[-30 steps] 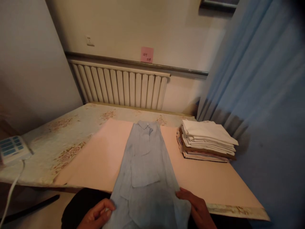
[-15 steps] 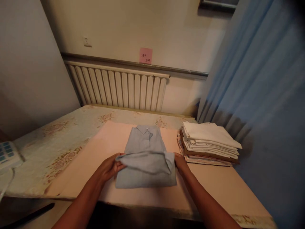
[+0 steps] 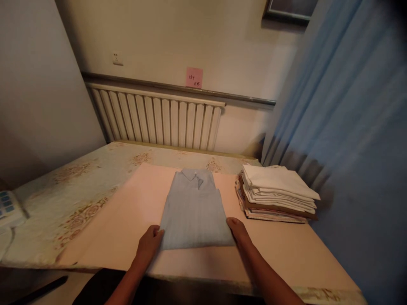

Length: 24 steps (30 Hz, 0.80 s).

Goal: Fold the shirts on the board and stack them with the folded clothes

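Note:
A light blue collared shirt (image 3: 195, 212) lies flat on a pink sheet, its collar toward the wall and its lower edge toward me. My left hand (image 3: 149, 245) is closed at the shirt's near left corner, thumb and fingers pinching the edge. On the opposite side, my right hand (image 3: 238, 233) is closed on the lower right edge, with its fingers partly hidden underneath. No fold lies over the shirt's visible front.
The pink sheet (image 3: 124, 212) covers part of a table with a floral cloth (image 3: 85, 169). A stack of folded clothes (image 3: 280, 190) stands at the right, beside a blue curtain (image 3: 343, 140). A white device with blue keys (image 3: 11, 207) sits at the left edge. Behind is a radiator (image 3: 159, 118).
The shirt's lower flap, lifted and bunched across its middle before, now lies flat. Both hands have moved down toward me along the sides, still at the shirt's edges.

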Each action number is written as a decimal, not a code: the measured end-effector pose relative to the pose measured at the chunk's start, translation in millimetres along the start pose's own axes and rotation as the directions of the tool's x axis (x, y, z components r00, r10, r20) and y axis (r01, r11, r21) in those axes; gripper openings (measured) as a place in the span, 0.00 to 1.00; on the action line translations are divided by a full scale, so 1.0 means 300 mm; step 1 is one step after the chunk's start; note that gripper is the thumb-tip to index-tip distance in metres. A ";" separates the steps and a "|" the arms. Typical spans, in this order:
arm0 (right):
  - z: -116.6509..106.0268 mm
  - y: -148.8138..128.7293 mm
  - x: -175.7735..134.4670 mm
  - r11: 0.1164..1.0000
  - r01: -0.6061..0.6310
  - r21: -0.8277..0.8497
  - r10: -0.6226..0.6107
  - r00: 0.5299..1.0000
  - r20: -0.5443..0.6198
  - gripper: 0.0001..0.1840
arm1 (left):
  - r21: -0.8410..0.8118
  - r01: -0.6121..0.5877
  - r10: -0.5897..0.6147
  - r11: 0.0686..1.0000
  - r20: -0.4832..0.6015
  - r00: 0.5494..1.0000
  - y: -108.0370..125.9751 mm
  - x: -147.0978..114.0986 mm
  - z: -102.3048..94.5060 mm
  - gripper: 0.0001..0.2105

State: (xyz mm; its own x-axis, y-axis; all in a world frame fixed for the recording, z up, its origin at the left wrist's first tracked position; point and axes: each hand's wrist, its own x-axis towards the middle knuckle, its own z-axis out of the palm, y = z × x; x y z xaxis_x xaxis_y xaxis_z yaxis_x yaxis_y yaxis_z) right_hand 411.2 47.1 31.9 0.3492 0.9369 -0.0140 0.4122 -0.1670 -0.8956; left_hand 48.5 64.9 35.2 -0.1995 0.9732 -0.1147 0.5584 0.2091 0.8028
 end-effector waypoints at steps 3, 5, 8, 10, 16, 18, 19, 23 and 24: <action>-0.015 0.025 -0.061 1.000 0.004 0.021 -0.004 1.000 -0.004 0.20 | 0.112 -0.029 0.027 0.993 0.023 0.999 -0.027 -0.036 0.004 0.14; -0.021 0.039 -0.103 1.000 0.004 0.015 -0.003 1.000 -0.028 0.21 | 0.167 -0.038 0.033 0.985 0.034 0.999 -0.036 -0.052 0.008 0.16; -0.021 0.050 -0.156 0.999 0.028 -0.043 -0.032 0.995 -0.098 0.23 | 0.188 -0.053 0.047 0.981 0.035 0.998 -0.037 -0.071 0.011 0.20; -0.018 0.051 -0.179 0.992 0.054 -0.112 -0.069 0.989 -0.134 0.23 | 0.199 -0.058 0.053 0.978 0.032 0.998 -0.033 -0.083 0.011 0.22; -0.028 0.056 -0.219 0.964 0.129 -0.231 -0.170 0.972 -0.164 0.22 | 0.271 -0.119 0.095 0.955 0.102 0.990 -0.048 -0.131 0.003 0.23; -0.039 0.071 -0.242 0.959 0.136 -0.249 -0.180 0.970 -0.163 0.21 | 0.246 -0.116 0.092 0.962 0.107 0.990 -0.071 -0.160 0.006 0.22; -0.047 0.084 -0.256 0.956 0.138 -0.261 -0.184 0.969 -0.162 0.21 | 0.226 -0.111 0.086 0.968 0.117 0.989 -0.087 -0.179 0.008 0.22; -0.094 0.156 -0.315 0.934 0.147 -0.325 -0.201 0.970 -0.137 0.19 | 0.199 -0.118 0.084 0.973 0.171 0.982 -0.150 -0.266 0.015 0.23; -0.106 0.172 -0.324 0.921 0.159 -0.356 -0.220 0.966 -0.136 0.18 | 0.223 -0.136 0.104 0.965 0.149 0.983 -0.156 -0.285 0.016 0.23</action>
State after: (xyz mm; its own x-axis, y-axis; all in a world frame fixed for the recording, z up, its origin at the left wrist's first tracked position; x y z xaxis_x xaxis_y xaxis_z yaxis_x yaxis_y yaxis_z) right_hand 425.2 -62.4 1.2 0.3611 0.9001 0.2436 0.7349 -0.1139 -0.6685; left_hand 43.3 -27.4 4.7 -0.0179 0.9930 -0.1164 0.7459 0.0907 0.6599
